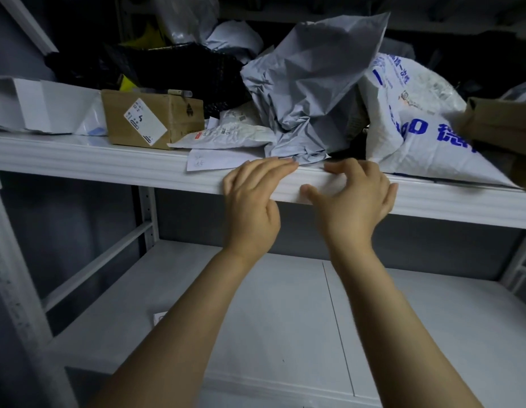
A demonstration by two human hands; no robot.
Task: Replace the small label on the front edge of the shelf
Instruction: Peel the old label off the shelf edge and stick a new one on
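Observation:
Both my hands are on the front edge of the white metal shelf [109, 163]. My left hand [253, 195] lies flat on the edge, its fingers pointing right along the top lip. My right hand [356, 195] has its fingers resting on the top lip and its thumb pressed against the front face. Between thumb and fingers the face shows a pale, blurred patch [329, 185]; whether that is the small label I cannot tell. A white paper slip [217, 161] with faint writing lies on the shelf just left of my left hand.
The upper shelf is crowded: a cardboard box [153, 119] with a sticker, grey mailer bags [309, 83], a white bag with blue print [417, 134], a black bag [182, 69], a brown box [500, 122] at the right. The lower shelf [285, 304] holds a small white item [160, 318] beside my left forearm.

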